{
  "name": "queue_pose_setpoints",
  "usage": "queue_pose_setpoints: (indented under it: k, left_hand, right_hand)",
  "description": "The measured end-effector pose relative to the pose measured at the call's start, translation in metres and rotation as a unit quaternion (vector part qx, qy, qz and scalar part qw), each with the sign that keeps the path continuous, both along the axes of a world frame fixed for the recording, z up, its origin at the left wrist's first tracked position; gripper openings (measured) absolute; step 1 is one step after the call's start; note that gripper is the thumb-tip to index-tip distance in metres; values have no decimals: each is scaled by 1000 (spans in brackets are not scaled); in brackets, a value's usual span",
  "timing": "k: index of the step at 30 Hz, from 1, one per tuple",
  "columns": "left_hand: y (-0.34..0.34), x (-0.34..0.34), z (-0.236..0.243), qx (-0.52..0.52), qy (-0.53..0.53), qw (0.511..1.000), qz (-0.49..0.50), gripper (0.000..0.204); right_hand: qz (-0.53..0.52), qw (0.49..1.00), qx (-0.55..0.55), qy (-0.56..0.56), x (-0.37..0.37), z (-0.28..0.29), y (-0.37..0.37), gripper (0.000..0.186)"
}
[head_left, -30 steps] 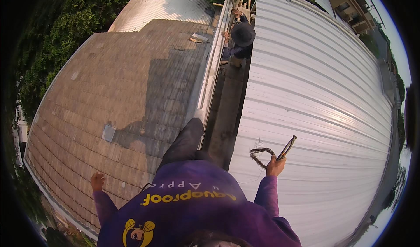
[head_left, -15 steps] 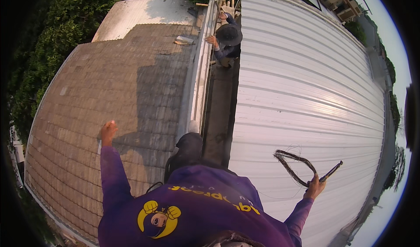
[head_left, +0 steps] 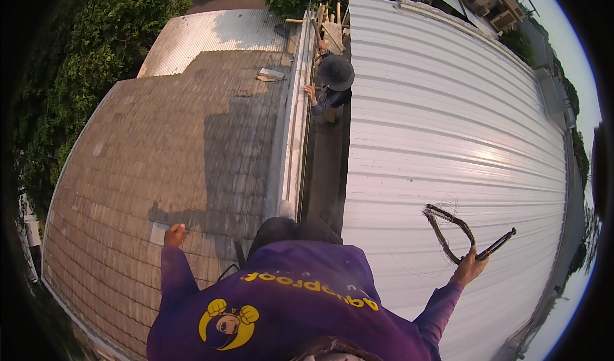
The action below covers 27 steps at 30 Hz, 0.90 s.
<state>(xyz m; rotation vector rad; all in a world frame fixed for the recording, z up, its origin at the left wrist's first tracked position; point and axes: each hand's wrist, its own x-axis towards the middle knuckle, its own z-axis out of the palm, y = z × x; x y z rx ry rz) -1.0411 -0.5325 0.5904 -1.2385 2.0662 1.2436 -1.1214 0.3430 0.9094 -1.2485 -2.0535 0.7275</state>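
Right hand (head_left: 469,268): clamped on tool (head_left: 495,244) and cord loop (head_left: 449,228), raised over metal roof (head_left: 448,124). Left hand (head_left: 174,235): empty, state unclear. Nothing visibly fixed yet.

Right hand (head_left: 469,268) gripping dark looped strap (head_left: 449,228) above metal roof (head_left: 448,124)

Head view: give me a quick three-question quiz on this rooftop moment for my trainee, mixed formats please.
1. True or false: the right hand grips a dark looped strap together with a slim dark tool.
2. Which surface lies under the left hand? A) the white corrugated metal roof B) the brown shingled roof C) the gutter channel
3. Fill in: the other person, wearing a dark hat, stands in the ____ between the two roofs.

Key
1. True.
2. B: the left hand is empty and spread over the shingles.
3. Gutter channel.
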Motion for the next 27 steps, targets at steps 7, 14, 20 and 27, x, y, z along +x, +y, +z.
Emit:
queue_pose_setpoints:
  k: [7, 14, 20, 27]
  left_hand:
    - [12, -54, -9, -24, 64, 995, 74, 51]
    - [95, -110, 7, 74, 117, 990, -15, 45]
    - [121, -104, -11, 85, 115, 987, -74, 43]
    - [95, -134, 4, 75, 101, 990, -61, 49]
  right_hand:
    - [-11, 993, -88, 81, 23, -37, 4, 22]
    - [-54, 995, -69, 42, 31, -61, 9, 29]
    - [-68, 989, 6, -132, 53, -133, 44, 48]
    - [-97, 966, -72, -231, 13, -186, 2, 55]
